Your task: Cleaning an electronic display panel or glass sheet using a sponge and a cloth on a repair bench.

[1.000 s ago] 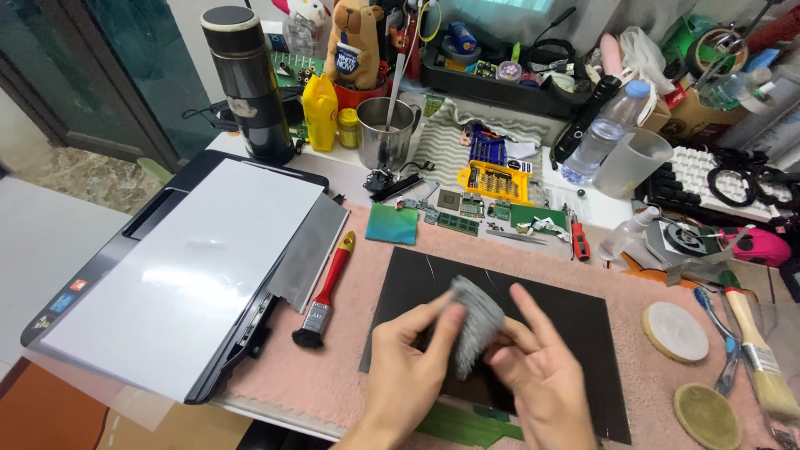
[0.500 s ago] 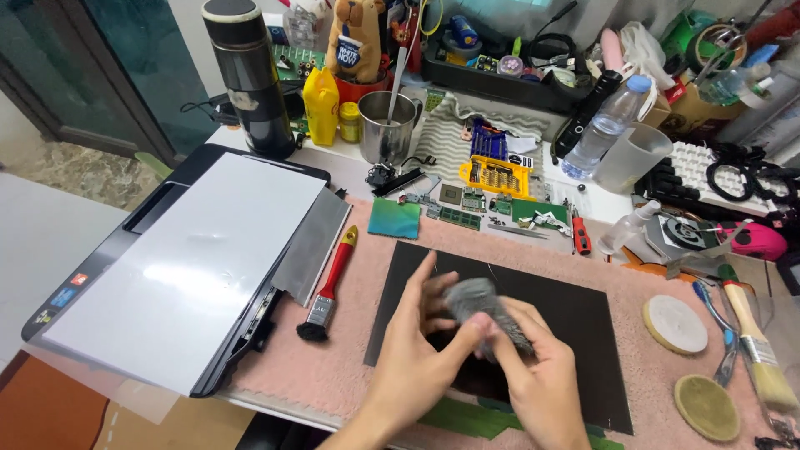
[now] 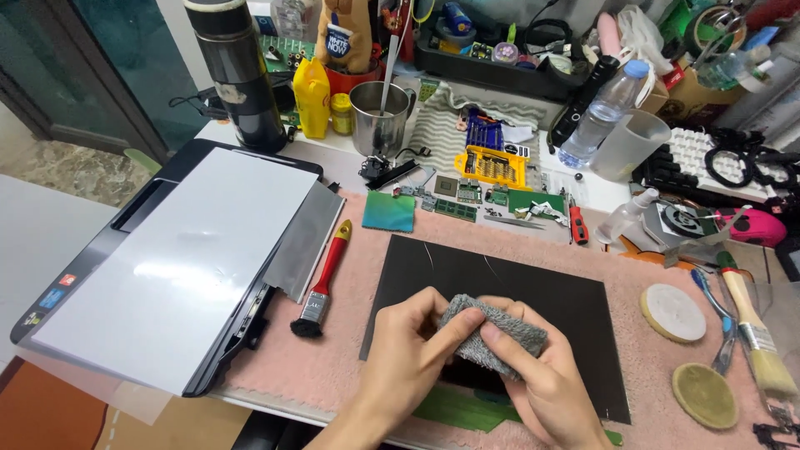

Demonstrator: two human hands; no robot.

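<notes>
Both left hand (image 3: pixel 410 350) and right hand (image 3: pixel 533 375) closed on grey cloth (image 3: pixel 492 332) above black sheet's (image 3: pixel 575 300) near edge, red-handled brush (image 3: pixel 321 279) just left, pink mat (image 3: pixel 333 367) bare between.

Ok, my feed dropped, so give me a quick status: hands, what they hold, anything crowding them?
Left hand and right hand both grip grey cloth. Cloth held over black panel. Red-handled brush lies left, clear.

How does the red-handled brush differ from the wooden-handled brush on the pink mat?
The red-handled brush has black bristles and lies left of the black panel; the wooden-handled brush has pale bristles and lies at the far right. Both lie flat with bristles toward the person, untouched by either hand.
</notes>
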